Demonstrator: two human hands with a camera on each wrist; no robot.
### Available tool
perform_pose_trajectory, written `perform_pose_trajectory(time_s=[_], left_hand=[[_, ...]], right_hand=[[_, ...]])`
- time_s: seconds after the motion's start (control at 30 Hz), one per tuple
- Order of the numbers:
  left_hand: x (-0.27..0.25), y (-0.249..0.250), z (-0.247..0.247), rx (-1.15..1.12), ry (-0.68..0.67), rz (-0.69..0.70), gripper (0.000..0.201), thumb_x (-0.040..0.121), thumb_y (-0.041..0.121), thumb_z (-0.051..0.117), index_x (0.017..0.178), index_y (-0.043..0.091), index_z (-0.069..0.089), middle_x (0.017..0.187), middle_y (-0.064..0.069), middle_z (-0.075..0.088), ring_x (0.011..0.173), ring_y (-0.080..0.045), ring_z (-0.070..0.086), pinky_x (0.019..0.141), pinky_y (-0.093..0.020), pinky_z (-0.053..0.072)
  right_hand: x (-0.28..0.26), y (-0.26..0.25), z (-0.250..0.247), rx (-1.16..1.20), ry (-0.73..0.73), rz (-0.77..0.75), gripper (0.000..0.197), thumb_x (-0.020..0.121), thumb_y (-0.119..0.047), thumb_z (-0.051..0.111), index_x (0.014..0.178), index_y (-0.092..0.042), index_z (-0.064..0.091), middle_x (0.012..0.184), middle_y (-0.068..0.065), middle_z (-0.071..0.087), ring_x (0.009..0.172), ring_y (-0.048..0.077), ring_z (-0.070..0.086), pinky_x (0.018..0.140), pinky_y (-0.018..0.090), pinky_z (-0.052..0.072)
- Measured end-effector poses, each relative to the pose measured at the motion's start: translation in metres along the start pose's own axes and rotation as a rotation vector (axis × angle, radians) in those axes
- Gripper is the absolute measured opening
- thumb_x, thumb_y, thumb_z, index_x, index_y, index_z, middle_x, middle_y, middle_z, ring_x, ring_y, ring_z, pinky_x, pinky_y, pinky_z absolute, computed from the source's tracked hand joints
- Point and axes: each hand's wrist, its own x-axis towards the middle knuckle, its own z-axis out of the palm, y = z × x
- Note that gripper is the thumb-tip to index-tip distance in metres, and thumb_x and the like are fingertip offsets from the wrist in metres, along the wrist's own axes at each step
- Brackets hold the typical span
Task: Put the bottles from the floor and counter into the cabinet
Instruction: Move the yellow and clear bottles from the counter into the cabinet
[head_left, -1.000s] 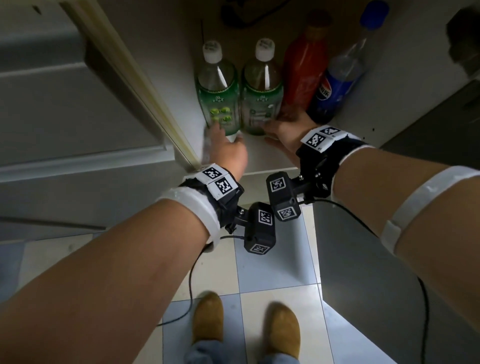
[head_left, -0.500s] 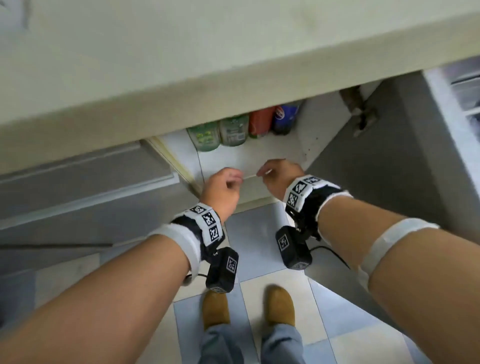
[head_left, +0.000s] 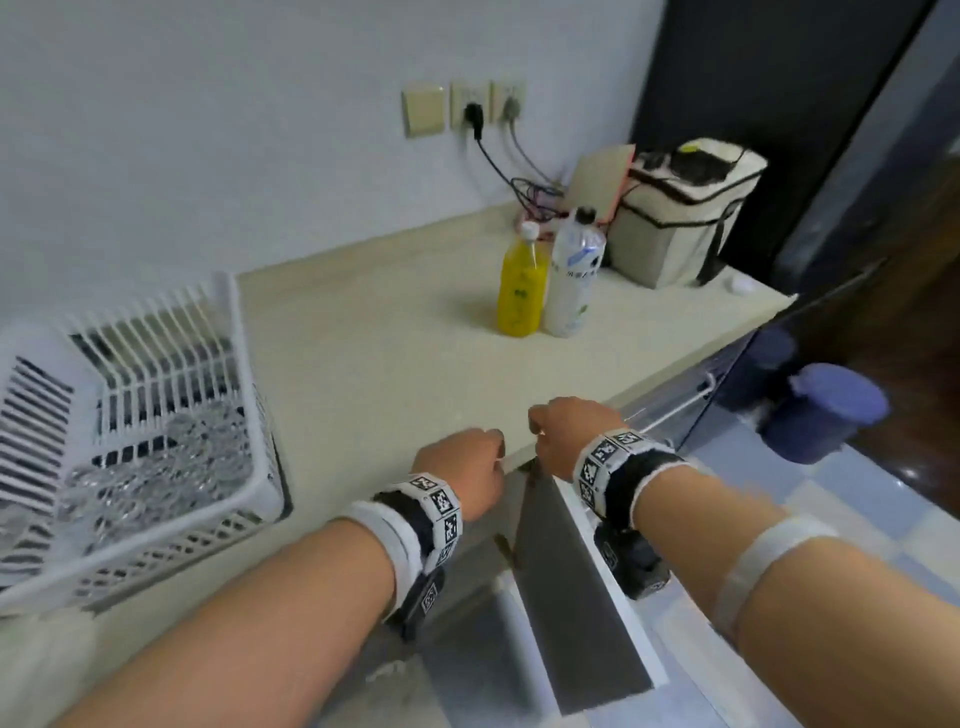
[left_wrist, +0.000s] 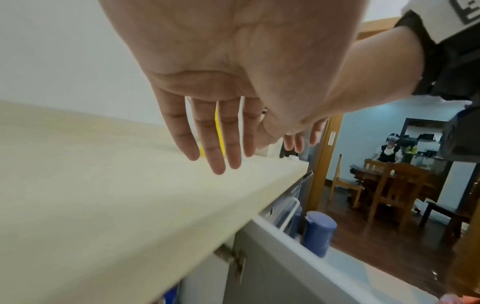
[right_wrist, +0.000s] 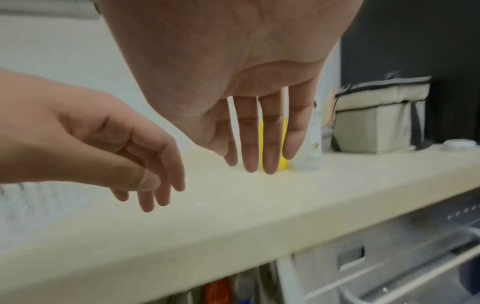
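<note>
Two bottles stand side by side toward the back right of the beige counter (head_left: 374, 343): a yellow bottle (head_left: 521, 286) and a clear bottle (head_left: 574, 278) with a black cap. My left hand (head_left: 462, 473) and right hand (head_left: 569, 436) hover close together over the counter's front edge, well short of the bottles. Both hold nothing. In the wrist views the left hand's fingers (left_wrist: 217, 158) and the right hand's fingers (right_wrist: 270, 158) hang loose and straight, with the yellow bottle (right_wrist: 283, 162) behind them. Bottles stored in the cabinet (right_wrist: 217, 291) show below the counter.
The cabinet door (head_left: 576, 597) stands open below my right wrist. A white dish rack (head_left: 156, 415) fills the counter's left side. An insulated bag (head_left: 680, 218), cables and wall sockets (head_left: 467, 111) are at the back right. A blue container (head_left: 826, 410) sits on the floor.
Both hands have left the bottles inside the cabinet and risen empty to the counter's front edge. The view has lifted from the cabinet to the countertop.
</note>
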Motion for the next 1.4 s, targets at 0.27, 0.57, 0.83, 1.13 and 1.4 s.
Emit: perform_pose_trajectory(time_s=[0.27, 0.57, 0.83, 1.13, 1.4], left_hand=[[0.083, 0.019, -0.076, 0.226, 0.144, -0.049, 0.05, 0.092, 0.047, 0.047, 0.136, 0.024, 0.045, 0.133, 0.0, 0.058, 0.123, -0.026, 0.056, 0.108, -0.051, 0.033], [0.236, 0.016, -0.083, -0.309, 0.25, -0.278, 0.122, 0.062, 0.057, 0.084, 0.154, 0.032, 0.007, 0.149, -0.011, 0.037, 0.135, -0.035, 0.048, 0.105, -0.054, 0.046], [0.312, 0.004, -0.062, -0.729, 0.353, -0.299, 0.107, 0.065, 0.039, 0.092, 0.148, 0.036, 0.025, 0.141, -0.003, 0.056, 0.124, -0.028, 0.059, 0.105, -0.046, 0.05], [0.262, 0.007, -0.054, -0.725, 0.381, -0.321, 0.088, 0.068, 0.041, 0.089, 0.137, 0.039, 0.034, 0.122, -0.002, 0.063, 0.102, -0.027, 0.062, 0.084, -0.033, 0.05], [0.098, -0.008, -0.027, -0.72, 0.35, -0.296, 0.089, 0.065, 0.042, 0.09, 0.134, 0.043, 0.034, 0.118, -0.001, 0.065, 0.099, -0.026, 0.064, 0.081, -0.034, 0.052]], right_hand=[[0.03, 0.087, -0.05, 0.032, 0.162, 0.17, 0.057, 0.087, -0.038, 0.063, 0.137, -0.022, 0.041, 0.131, 0.007, 0.046, 0.121, 0.03, 0.048, 0.09, 0.048, 0.052], [0.182, 0.164, -0.058, 0.958, 0.266, 0.395, 0.115, 0.067, -0.038, 0.088, 0.153, -0.022, 0.013, 0.153, 0.014, 0.031, 0.132, 0.035, 0.048, 0.103, 0.046, 0.044], [0.256, 0.181, -0.047, 1.111, 0.3, 0.24, 0.086, 0.067, -0.034, 0.088, 0.136, -0.023, 0.04, 0.115, -0.004, 0.061, 0.108, 0.021, 0.061, 0.087, 0.032, 0.045], [0.226, 0.164, -0.031, 1.034, 0.314, 0.222, 0.078, 0.063, -0.041, 0.088, 0.127, -0.025, 0.048, 0.113, -0.003, 0.064, 0.099, 0.019, 0.061, 0.086, 0.032, 0.049], [0.101, 0.084, -0.009, 0.969, 0.209, 0.223, 0.094, 0.047, -0.057, 0.087, 0.128, -0.028, 0.047, 0.116, -0.002, 0.068, 0.106, 0.024, 0.065, 0.092, 0.044, 0.056]])
